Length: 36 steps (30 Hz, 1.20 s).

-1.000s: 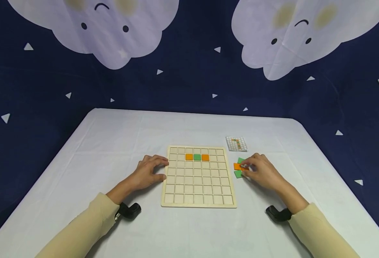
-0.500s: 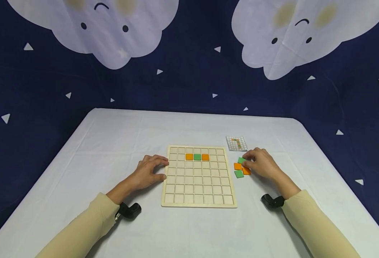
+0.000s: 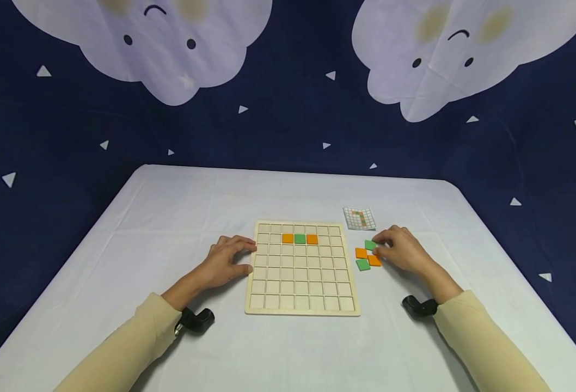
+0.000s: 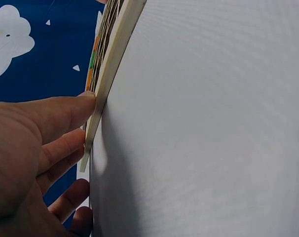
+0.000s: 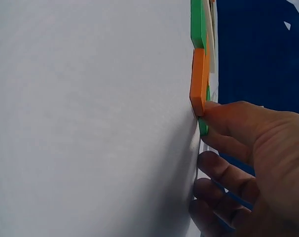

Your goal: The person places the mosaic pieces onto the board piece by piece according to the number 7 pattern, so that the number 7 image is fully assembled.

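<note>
A square wooden grid board (image 3: 300,272) lies on the table, with an orange tile (image 3: 287,238), a green tile (image 3: 300,238) and another orange tile (image 3: 312,239) in a row near its far side. My left hand (image 3: 226,261) rests at the board's left edge, thumb and fingertips touching it, as the left wrist view also shows. Right of the board, my right hand (image 3: 402,249) pinches a loose green tile (image 3: 370,245) between thumb and index finger. Beside that tile lie two orange tiles (image 3: 361,253) and a second green tile (image 3: 363,264). In the right wrist view, an orange tile (image 5: 198,81) partly hides the pinched one.
A small card (image 3: 359,218) printed with a coloured grid pattern lies beyond the loose tiles. White cloth covers the table (image 3: 180,196). Behind its far edge hangs a dark blue backdrop (image 3: 288,130) with clouds and triangles. Black wrist mounts (image 3: 197,321) sit on both forearms.
My right hand has shifted from over the orange tiles to the far green tile, which has slid slightly right. The orange tiles are now more exposed. My left hand and the board stay still.
</note>
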Tool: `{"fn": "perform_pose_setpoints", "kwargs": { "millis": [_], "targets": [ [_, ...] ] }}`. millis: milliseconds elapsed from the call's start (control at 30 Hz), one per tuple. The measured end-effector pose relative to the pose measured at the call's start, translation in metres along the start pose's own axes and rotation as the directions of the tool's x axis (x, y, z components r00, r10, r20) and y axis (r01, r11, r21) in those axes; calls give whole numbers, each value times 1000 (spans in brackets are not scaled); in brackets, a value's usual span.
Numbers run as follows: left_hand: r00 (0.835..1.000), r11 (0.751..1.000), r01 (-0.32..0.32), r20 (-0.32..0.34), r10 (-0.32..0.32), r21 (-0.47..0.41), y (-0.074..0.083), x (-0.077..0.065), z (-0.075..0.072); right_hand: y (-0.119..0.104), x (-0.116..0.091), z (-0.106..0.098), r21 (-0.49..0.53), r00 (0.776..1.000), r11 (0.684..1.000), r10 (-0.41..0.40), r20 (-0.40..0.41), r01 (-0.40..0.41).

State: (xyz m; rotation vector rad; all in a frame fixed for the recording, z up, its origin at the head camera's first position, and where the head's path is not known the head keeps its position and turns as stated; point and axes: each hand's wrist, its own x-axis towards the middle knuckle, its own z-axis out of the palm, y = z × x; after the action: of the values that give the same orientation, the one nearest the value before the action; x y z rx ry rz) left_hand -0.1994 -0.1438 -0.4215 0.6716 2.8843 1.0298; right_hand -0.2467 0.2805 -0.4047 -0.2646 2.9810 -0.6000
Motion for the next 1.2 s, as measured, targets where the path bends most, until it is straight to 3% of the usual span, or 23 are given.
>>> {"fn": "perform_pose_setpoints", "kwargs": {
  "millis": [300, 433, 1200],
  "targets": [
    [1000, 1000, 10, 13, -10, -5, 0, 0, 1, -1, 0, 1, -5, 1000, 1000, 0, -13, 0],
    [1000, 1000, 13, 16, -13, -3, 1, 1, 0, -7, -2, 0, 14, 999, 999, -35, -42, 36],
    [999, 999, 31, 14, -31, -7, 2, 2, 2, -87, 2, 20, 91, 955, 951, -289, -65, 294]
  ]
}}
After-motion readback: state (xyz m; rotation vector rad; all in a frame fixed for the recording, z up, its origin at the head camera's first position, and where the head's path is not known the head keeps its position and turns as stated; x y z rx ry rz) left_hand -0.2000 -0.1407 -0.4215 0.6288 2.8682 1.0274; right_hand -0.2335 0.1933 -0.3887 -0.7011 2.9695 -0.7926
